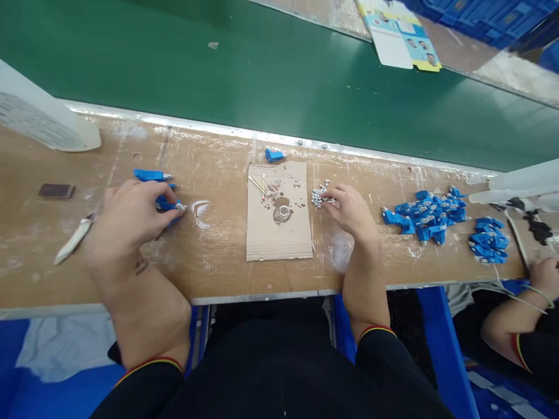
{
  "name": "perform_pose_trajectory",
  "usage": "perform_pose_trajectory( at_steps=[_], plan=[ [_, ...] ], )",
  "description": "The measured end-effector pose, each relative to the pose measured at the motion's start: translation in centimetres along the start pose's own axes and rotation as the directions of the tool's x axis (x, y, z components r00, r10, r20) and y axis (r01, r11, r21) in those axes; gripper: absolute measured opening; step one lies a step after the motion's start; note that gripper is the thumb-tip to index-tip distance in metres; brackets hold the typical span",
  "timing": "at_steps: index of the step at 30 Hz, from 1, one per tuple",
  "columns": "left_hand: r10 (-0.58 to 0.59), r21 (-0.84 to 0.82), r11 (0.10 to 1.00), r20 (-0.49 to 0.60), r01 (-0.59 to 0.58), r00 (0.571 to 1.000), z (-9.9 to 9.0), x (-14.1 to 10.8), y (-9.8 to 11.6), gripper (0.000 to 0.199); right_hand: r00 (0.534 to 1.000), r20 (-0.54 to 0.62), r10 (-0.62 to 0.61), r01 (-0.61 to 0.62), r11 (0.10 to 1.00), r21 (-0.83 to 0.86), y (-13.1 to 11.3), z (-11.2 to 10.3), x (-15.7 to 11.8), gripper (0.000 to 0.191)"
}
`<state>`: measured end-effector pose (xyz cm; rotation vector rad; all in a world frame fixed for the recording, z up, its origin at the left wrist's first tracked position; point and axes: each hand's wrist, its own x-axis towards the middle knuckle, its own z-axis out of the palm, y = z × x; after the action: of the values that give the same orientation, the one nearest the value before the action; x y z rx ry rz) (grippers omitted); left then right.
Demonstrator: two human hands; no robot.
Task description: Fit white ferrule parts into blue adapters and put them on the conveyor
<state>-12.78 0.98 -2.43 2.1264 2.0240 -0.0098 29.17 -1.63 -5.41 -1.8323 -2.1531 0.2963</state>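
Observation:
My left hand (131, 212) is closed on a blue plastic piece (166, 203) with a whitish tip, just above the table at the left. Its fingers hide part of that piece. Another blue piece with a grey tip (149, 175) lies just beyond the knuckles. At the right edge of the cardboard sheet (279, 247), my right hand (351, 212) pinches at a small heap of tiny grey-white parts (318, 196). Between its thumb and finger, a tiny part shows. The cardboard carries brown stains, a ring of clear liquid or glue (283, 211) and a few thin sticks (258, 185).
One blue piece (274, 155) lies beyond the cardboard. Heaps of blue pieces (430, 212) spread at the right, near a co-worker's hand (545, 278). A pale-handled knife (73, 240) and a brown block (56, 191) lie at left. A green belt (262, 75) runs behind the table.

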Motion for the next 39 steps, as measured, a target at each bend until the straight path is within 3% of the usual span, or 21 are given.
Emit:
perform_pose_trajectory(
  at_steps=[5,8,10,12,14,15,16,17,19,21,24,28,31,34,39],
  plan=[
    [-0.051,-0.159,0.987,-0.155,0.026,0.987,0.4,0.3,-0.3,0.012,0.998,0.033,0.048,-0.047,0.998,-0.037,-0.3,2.0,0.7,0.013],
    [-0.114,-0.297,0.955,-0.334,0.010,0.936,1.0,0.5,-0.8,0.017,0.996,0.031,0.080,-0.079,0.996,-0.049,-0.7,2.3,1.2,0.015],
    [-0.183,-0.439,0.897,-0.480,-0.054,0.858,1.5,1.0,-1.0,0.022,0.993,0.023,0.114,-0.112,0.992,-0.065,-1.0,2.4,1.4,0.017],
    [-0.275,-0.602,0.772,-0.606,-0.204,0.746,2.1,1.6,-0.7,0.028,0.991,0.014,0.132,-0.131,0.988,-0.076,-1.2,2.6,1.4,0.017],
    [-0.337,-0.698,0.566,-0.682,-0.440,0.649,2.6,2.1,0.4,0.027,0.992,0.006,0.124,-0.123,0.990,-0.070,-1.3,2.7,1.5,0.016],
    [-0.352,-0.712,0.431,-0.698,-0.554,0.624,2.8,2.2,1.3,0.027,0.993,0.007,0.114,-0.113,0.992,-0.062,-1.3,2.9,1.6,0.017],
    [-0.352,-0.719,0.277,-0.693,-0.637,0.629,2.9,2.1,2.3,0.028,0.995,0.013,0.103,-0.102,0.993,-0.052,-1.3,2.9,1.6,0.018],
    [-0.353,-0.732,0.113,-0.662,-0.672,0.662,3.0,2.0,3.4,0.032,0.995,0.022,0.093,-0.092,0.995,-0.044,-1.3,3.0,1.7,0.019],
    [-0.277,-0.808,-0.179,-0.506,-0.562,0.817,3.0,1.3,5.7,0.035,0.996,0.043,0.079,-0.077,0.996,-0.033,-1.1,2.9,1.7,0.020],
    [-0.169,-0.833,-0.365,-0.381,-0.416,0.909,3.1,0.5,7.7,0.035,0.998,0.030,0.058,-0.059,0.998,0.003,-1.1,2.5,1.6,0.019],
    [-0.032,-0.821,-0.521,-0.256,-0.235,0.966,3.4,-0.7,10.0,0.035,0.995,-0.097,-0.003,0.022,0.982,0.189,-1.6,1.6,1.0,0.015],
    [0.208,-0.801,-0.596,-0.079,0.062,0.975,3.6,-2.0,12.0,0.027,0.942,-0.322,-0.101,0.256,0.834,0.489,-4.0,0.8,-0.6,0.008],
    [0.339,-0.794,-0.576,-0.016,0.194,0.941,4.0,-2.7,13.0,0.030,0.863,-0.462,-0.207,0.454,0.719,0.526,-6.6,1.2,-1.6,0.007],
    [0.398,-0.838,-0.498,0.005,0.221,0.917,5.0,-3.2,13.7,0.037,0.790,-0.540,-0.290,0.576,0.651,0.494,-8.6,2.0,-2.0,0.015],
    [0.407,-0.951,-0.286,-0.007,0.120,0.914,6.4,-3.5,14.0,0.050,0.730,-0.584,-0.355,0.651,0.623,0.434,-9.5,2.6,-2.0,0.032]
  ],
)
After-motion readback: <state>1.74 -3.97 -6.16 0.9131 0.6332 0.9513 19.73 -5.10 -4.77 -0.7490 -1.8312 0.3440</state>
